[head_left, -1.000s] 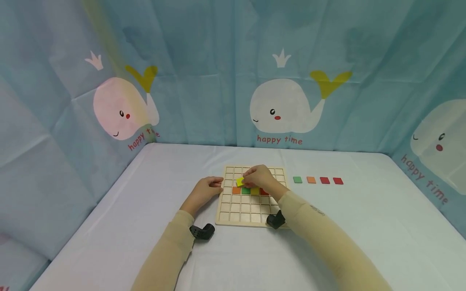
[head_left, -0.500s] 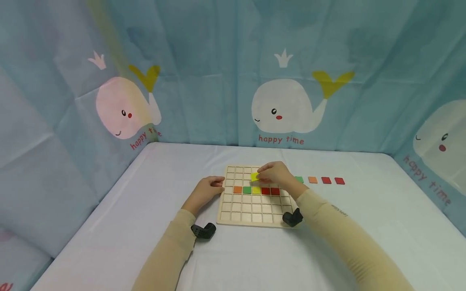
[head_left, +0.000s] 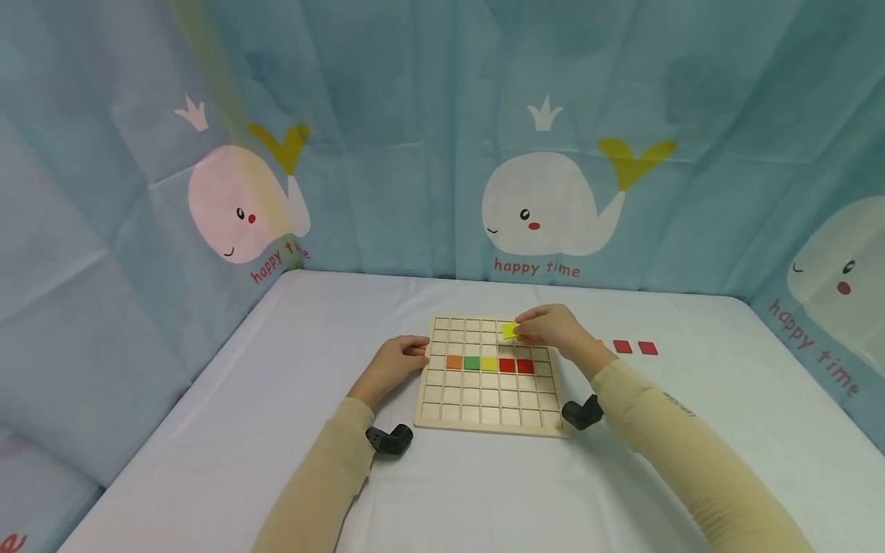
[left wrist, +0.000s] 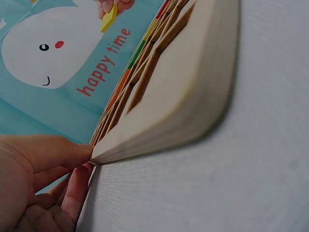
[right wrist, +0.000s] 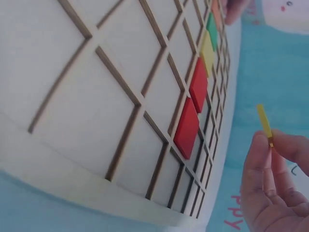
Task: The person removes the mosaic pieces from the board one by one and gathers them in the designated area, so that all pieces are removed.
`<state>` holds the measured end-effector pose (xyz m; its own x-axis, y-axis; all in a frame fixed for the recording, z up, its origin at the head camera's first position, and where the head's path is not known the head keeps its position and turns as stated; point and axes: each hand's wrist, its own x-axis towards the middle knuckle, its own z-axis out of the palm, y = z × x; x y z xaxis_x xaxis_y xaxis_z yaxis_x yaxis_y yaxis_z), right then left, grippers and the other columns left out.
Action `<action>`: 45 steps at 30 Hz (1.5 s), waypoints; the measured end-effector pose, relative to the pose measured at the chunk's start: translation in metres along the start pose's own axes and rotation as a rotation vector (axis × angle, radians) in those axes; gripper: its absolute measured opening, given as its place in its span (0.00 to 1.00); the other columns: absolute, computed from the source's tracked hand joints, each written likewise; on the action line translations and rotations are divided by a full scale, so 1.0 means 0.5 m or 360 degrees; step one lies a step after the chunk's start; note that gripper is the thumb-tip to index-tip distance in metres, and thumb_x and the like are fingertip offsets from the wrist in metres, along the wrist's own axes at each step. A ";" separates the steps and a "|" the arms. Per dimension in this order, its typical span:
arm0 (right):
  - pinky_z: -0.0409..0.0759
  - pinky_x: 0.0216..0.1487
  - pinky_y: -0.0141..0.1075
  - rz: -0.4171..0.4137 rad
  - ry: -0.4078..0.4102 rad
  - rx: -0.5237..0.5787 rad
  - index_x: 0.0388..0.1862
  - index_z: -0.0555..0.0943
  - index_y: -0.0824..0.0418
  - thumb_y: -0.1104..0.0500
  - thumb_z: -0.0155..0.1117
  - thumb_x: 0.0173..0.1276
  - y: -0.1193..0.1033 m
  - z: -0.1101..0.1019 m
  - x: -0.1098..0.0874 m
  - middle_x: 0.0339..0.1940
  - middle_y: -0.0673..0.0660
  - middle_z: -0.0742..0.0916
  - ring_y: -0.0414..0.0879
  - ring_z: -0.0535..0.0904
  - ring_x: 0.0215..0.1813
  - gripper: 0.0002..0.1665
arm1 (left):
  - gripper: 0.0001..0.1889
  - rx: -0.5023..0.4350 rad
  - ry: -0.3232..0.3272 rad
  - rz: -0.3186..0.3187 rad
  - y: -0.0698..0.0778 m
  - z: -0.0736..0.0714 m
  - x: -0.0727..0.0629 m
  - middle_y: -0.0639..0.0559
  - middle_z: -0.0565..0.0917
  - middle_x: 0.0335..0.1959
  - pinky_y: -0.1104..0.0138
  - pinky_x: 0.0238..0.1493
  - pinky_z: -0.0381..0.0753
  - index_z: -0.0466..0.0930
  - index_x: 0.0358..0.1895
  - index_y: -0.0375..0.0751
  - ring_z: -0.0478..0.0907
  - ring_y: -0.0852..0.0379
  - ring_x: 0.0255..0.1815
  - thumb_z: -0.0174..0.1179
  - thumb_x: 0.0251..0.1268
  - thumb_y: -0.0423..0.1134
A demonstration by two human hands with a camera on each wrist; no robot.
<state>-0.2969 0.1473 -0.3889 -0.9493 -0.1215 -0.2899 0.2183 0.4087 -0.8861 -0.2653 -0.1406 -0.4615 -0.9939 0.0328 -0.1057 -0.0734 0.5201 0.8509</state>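
A square wooden grid board [head_left: 490,415] lies on the white table. One row of it holds an orange tile [head_left: 454,362], a green tile [head_left: 472,362], a yellow tile [head_left: 489,364] and two red tiles [right wrist: 187,128] side by side. My right hand [head_left: 553,330] pinches another yellow tile [right wrist: 264,121] between thumb and finger, held above the board's far right part. At the board's left edge, my left hand [head_left: 389,369] grips the rim with thumb and fingers, as the left wrist view [left wrist: 48,179] shows closely.
Right of the board lie two loose red tiles [head_left: 634,347]; an orange tile [head_left: 599,343] shows partly behind the right wrist. Black devices [head_left: 390,439] are strapped at both wrists. A blue whale-print curtain [head_left: 387,192] stands behind the table.
My right hand has carried the yellow tile rightward and slightly away over the board, uncovering the coloured row. It now covers the loose green tile. The left hand keeps its place.
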 end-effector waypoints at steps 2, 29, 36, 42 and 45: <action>0.85 0.52 0.35 0.0019 0.0000 0.0013 0.57 0.79 0.71 0.60 0.62 0.72 0.002 -0.006 0.000 0.47 0.60 0.87 0.44 0.87 0.42 0.19 | 0.22 -0.0005 -0.0005 -0.0008 -0.002 0.001 0.000 0.46 0.84 0.49 0.58 0.57 0.77 0.79 0.62 0.41 0.79 0.53 0.52 0.64 0.65 0.36; 0.80 0.61 0.39 0.0149 0.0065 0.0012 0.60 0.78 0.68 0.57 0.62 0.73 0.005 -0.060 -0.023 0.45 0.55 0.87 0.43 0.86 0.44 0.22 | 0.23 -0.0015 -0.0044 -0.0008 0.005 -0.008 0.000 0.46 0.83 0.50 0.56 0.59 0.76 0.78 0.64 0.42 0.78 0.51 0.53 0.64 0.66 0.38; 0.79 0.64 0.43 0.0120 0.0051 0.0033 0.60 0.78 0.69 0.58 0.62 0.72 0.005 -0.059 -0.022 0.48 0.57 0.87 0.39 0.85 0.41 0.21 | 0.22 0.0000 -0.0029 -0.0030 -0.007 -0.007 0.001 0.45 0.84 0.50 0.57 0.59 0.76 0.79 0.63 0.41 0.79 0.51 0.52 0.64 0.65 0.37; 0.80 0.61 0.40 0.0137 0.0127 -0.0008 0.61 0.78 0.68 0.57 0.62 0.73 0.008 -0.071 -0.024 0.56 0.62 0.84 0.38 0.84 0.40 0.22 | 0.22 -0.0011 -0.0038 0.0005 -0.003 -0.004 0.002 0.45 0.84 0.51 0.56 0.59 0.77 0.78 0.64 0.41 0.79 0.51 0.53 0.63 0.66 0.37; 0.82 0.58 0.36 0.0165 0.0131 0.0000 0.61 0.79 0.68 0.57 0.63 0.72 0.015 -0.075 -0.022 0.56 0.62 0.85 0.39 0.85 0.41 0.23 | 0.22 -0.0006 -0.0029 -0.0001 -0.004 -0.003 0.002 0.45 0.84 0.50 0.56 0.59 0.76 0.79 0.63 0.42 0.79 0.51 0.53 0.63 0.66 0.37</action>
<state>-0.2932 0.1857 -0.3789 -0.9370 -0.0042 -0.3494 0.3162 0.4153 -0.8530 -0.2663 -0.1429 -0.4623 -0.9922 0.0477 -0.1156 -0.0745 0.5170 0.8527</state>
